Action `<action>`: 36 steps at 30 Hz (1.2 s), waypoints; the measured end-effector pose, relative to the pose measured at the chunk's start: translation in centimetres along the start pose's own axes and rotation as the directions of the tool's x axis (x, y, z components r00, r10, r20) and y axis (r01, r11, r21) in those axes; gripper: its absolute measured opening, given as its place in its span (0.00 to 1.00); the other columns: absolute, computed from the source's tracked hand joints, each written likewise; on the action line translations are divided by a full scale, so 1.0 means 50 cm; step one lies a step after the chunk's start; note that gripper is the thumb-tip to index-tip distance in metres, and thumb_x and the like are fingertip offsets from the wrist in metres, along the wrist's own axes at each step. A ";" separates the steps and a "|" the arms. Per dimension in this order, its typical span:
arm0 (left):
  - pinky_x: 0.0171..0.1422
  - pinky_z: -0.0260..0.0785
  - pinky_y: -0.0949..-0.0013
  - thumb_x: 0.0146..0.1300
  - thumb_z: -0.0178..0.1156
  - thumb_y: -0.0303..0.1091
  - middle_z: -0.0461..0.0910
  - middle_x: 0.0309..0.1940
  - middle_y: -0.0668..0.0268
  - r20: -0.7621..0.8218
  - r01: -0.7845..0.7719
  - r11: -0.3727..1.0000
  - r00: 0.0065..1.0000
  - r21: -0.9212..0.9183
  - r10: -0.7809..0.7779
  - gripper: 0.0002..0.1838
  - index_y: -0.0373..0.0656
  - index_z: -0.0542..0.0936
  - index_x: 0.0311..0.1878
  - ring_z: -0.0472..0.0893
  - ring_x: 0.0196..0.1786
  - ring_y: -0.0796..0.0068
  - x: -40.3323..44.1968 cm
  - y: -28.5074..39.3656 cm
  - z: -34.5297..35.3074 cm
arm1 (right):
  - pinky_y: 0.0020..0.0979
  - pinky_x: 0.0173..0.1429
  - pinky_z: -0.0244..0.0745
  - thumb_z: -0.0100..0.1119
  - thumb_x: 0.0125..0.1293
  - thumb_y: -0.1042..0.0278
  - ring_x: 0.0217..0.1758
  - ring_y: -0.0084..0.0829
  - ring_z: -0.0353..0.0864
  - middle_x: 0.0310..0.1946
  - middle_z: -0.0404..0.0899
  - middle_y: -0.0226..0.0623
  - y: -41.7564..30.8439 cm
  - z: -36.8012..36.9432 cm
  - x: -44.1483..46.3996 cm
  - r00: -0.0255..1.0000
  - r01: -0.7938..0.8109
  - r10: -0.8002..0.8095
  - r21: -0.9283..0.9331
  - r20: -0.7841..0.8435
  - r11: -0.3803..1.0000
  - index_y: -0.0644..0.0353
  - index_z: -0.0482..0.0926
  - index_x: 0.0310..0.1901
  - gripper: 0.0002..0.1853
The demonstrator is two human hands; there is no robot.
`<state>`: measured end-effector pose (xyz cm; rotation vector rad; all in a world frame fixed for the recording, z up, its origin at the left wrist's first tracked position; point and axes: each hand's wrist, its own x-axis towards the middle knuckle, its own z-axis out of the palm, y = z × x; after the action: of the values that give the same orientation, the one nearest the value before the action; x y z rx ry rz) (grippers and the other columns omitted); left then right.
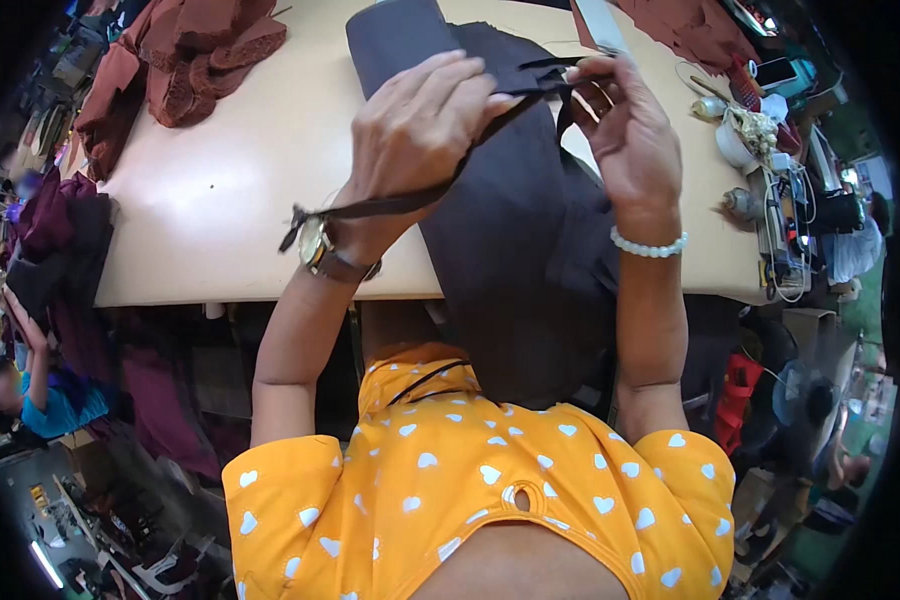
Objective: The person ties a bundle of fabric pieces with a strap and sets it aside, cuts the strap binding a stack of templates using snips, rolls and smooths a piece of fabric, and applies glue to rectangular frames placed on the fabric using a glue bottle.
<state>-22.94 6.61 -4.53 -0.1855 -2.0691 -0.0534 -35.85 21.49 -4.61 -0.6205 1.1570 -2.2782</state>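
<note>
A narrow dark fabric strip (395,206) runs from beside the wristwatch on my left arm, past my left hand and up to both sets of fingers. My left hand (420,125) is closed, back upward, with the strip pinched at its fingertips. Across from it, my right hand (638,145) pinches the strip's looped part between thumb and fingers. Beneath both hands lies a large dark cloth piece (515,240), which drapes over the table's near edge onto my lap. Its far left part forms a smooth folded flap (400,35).
Rust-brown fabric pieces (205,50) are heaped at the table's far left, with more rust cloth (685,35) at far right. Maroon cloth (55,225) hangs over the left edge. Thread cones (740,205) and small tools crowd the right edge. Another person's arm (35,350) shows at left.
</note>
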 end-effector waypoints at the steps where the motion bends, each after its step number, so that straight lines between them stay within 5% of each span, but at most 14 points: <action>1: 0.43 0.74 0.69 0.59 0.59 0.27 0.81 0.35 0.58 0.059 0.146 0.985 0.988 -0.091 -0.141 0.07 0.35 0.79 0.39 0.81 0.37 0.67 -0.022 0.004 -0.010 | 0.29 0.48 0.69 0.44 0.71 0.60 0.39 0.22 0.77 0.32 0.79 0.31 -0.003 -0.020 -0.003 0.997 -0.065 0.068 0.092 -0.036 0.994 0.60 0.78 0.37 0.15; 6: 0.39 0.67 0.73 0.69 0.48 0.34 0.78 0.27 0.63 0.408 0.788 0.510 0.615 -0.345 -0.674 0.15 0.32 0.75 0.30 0.74 0.31 0.78 -0.156 0.003 -0.085 | 0.36 0.49 0.71 0.38 0.73 0.61 0.26 0.23 0.70 0.17 0.62 0.26 0.009 -0.152 0.004 0.957 -0.245 0.289 0.494 -0.013 0.834 0.57 0.67 0.26 0.17; 11: 0.31 0.65 0.77 0.69 0.49 0.42 0.76 0.21 0.65 0.605 0.909 -0.047 0.236 -0.414 -0.761 0.22 0.38 0.73 0.22 0.75 0.24 0.78 -0.273 0.024 -0.112 | 0.32 0.40 0.71 0.39 0.73 0.62 0.17 0.21 0.60 0.13 0.54 0.23 0.109 -0.266 0.027 0.872 -0.311 0.473 0.602 -0.127 0.735 0.57 0.65 0.25 0.17; 15: 0.22 0.64 0.83 0.69 0.40 0.54 0.79 0.22 0.58 0.861 0.681 -0.643 -0.037 -0.350 -0.508 0.30 0.35 0.78 0.31 0.76 0.19 0.77 -0.313 0.032 -0.130 | 0.36 0.37 0.74 0.42 0.71 0.61 0.19 0.25 0.68 0.15 0.63 0.26 0.103 -0.273 0.024 0.793 -0.286 0.244 0.013 -0.558 0.958 0.63 0.73 0.38 0.15; 16: 0.21 0.64 0.83 0.69 0.36 0.56 0.79 0.22 0.56 0.914 0.598 -0.736 -0.012 -0.318 -0.405 0.33 0.33 0.78 0.34 0.77 0.18 0.76 -0.321 0.031 -0.151 | 0.38 0.36 0.74 0.43 0.71 0.60 0.21 0.26 0.71 0.16 0.66 0.27 0.083 -0.293 0.022 0.793 -0.304 0.140 -0.187 -0.592 0.934 0.64 0.75 0.41 0.16; 17: 0.20 0.65 0.84 0.69 0.33 0.58 0.80 0.22 0.54 0.956 0.512 -0.818 0.022 -0.262 -0.292 0.37 0.31 0.78 0.36 0.77 0.18 0.74 -0.330 0.032 -0.171 | 0.41 0.36 0.75 0.48 0.68 0.58 0.28 0.33 0.78 0.23 0.75 0.35 0.050 -0.310 0.010 0.827 -0.449 0.067 -0.584 -0.558 0.676 0.64 0.75 0.48 0.18; 18: 0.21 0.67 0.82 0.67 0.24 0.63 0.80 0.24 0.50 0.966 0.484 -0.836 0.131 -0.259 -0.223 0.45 0.25 0.76 0.43 0.79 0.19 0.72 -0.328 0.032 -0.187 | 0.42 0.41 0.75 0.52 0.64 0.60 0.38 0.39 0.79 0.34 0.78 0.44 0.015 -0.325 0.015 0.861 -0.509 0.034 -0.859 -0.508 0.052 0.65 0.74 0.48 0.17; 21: 0.18 0.68 0.78 0.68 0.26 0.62 0.79 0.22 0.48 0.910 0.665 -0.637 0.172 -0.390 -0.378 0.43 0.26 0.76 0.45 0.78 0.18 0.69 -0.259 0.060 -0.214 | 0.39 0.50 0.72 0.55 0.59 0.64 0.47 0.42 0.77 0.44 0.76 0.47 -0.013 -0.263 -0.033 0.931 -0.351 -0.305 -0.711 -0.198 -0.609 0.65 0.73 0.48 0.18; 23: 0.33 0.70 0.76 0.65 0.51 0.44 0.82 0.34 0.57 0.740 0.935 -0.037 0.254 -0.352 -0.623 0.20 0.34 0.77 0.47 0.79 0.31 0.76 -0.172 0.084 -0.187 | 0.37 0.57 0.67 0.57 0.55 0.67 0.54 0.43 0.72 0.49 0.74 0.45 -0.008 -0.218 -0.028 0.910 0.024 -0.334 -0.837 0.244 -0.547 0.62 0.73 0.50 0.19; 25: 0.38 0.69 0.71 0.56 0.62 0.31 0.80 0.36 0.61 0.403 0.801 0.542 0.597 -0.253 -0.694 0.14 0.35 0.78 0.44 0.78 0.34 0.72 -0.146 0.094 -0.111 | 0.36 0.61 0.63 0.57 0.53 0.69 0.55 0.44 0.71 0.49 0.74 0.43 0.005 -0.120 -0.027 0.867 0.429 -0.159 -0.870 0.472 -0.243 0.60 0.73 0.51 0.21; 27: 0.40 0.69 0.69 0.53 0.64 0.27 0.79 0.35 0.61 0.344 0.656 0.744 0.732 -0.124 -0.588 0.12 0.35 0.78 0.41 0.77 0.37 0.67 -0.141 0.098 -0.059 | 0.37 0.62 0.62 0.57 0.53 0.71 0.55 0.43 0.71 0.49 0.74 0.43 0.036 -0.091 -0.022 0.844 0.536 -0.004 -0.844 0.536 0.003 0.60 0.72 0.53 0.22; 28: 0.42 0.69 0.68 0.51 0.65 0.25 0.78 0.35 0.61 0.320 0.570 0.820 0.787 -0.050 -0.527 0.11 0.36 0.78 0.39 0.77 0.38 0.64 -0.143 0.101 -0.039 | 0.37 0.57 0.66 0.56 0.53 0.74 0.49 0.42 0.75 0.43 0.78 0.44 0.058 -0.112 -0.011 0.850 0.527 0.035 -0.847 0.526 -0.071 0.61 0.75 0.49 0.18; 32: 0.39 0.69 0.69 0.56 0.61 0.25 0.77 0.29 0.63 0.242 0.546 0.832 0.823 -0.094 -0.513 0.05 0.34 0.74 0.33 0.77 0.34 0.66 -0.153 0.100 0.001 | 0.32 0.37 0.72 0.53 0.57 0.75 0.29 0.36 0.79 0.27 0.80 0.40 0.042 -0.117 0.000 0.873 0.474 0.057 -0.870 0.484 0.139 0.63 0.81 0.39 0.10; 36: 0.29 0.61 0.79 0.68 0.51 0.32 0.72 0.22 0.74 0.554 0.828 0.074 0.436 -0.556 -0.709 0.08 0.37 0.74 0.36 0.71 0.27 0.87 -0.102 0.082 -0.005 | 0.18 0.25 0.60 0.51 0.65 0.66 0.21 0.11 0.64 0.19 0.70 0.22 -0.017 -0.091 0.004 0.874 -0.179 0.460 -0.778 0.155 0.603 0.63 0.81 0.38 0.12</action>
<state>-19.67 10.08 -9.00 0.4746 -1.8685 -1.7492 -38.89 24.51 -6.31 -0.9576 1.8417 -1.2337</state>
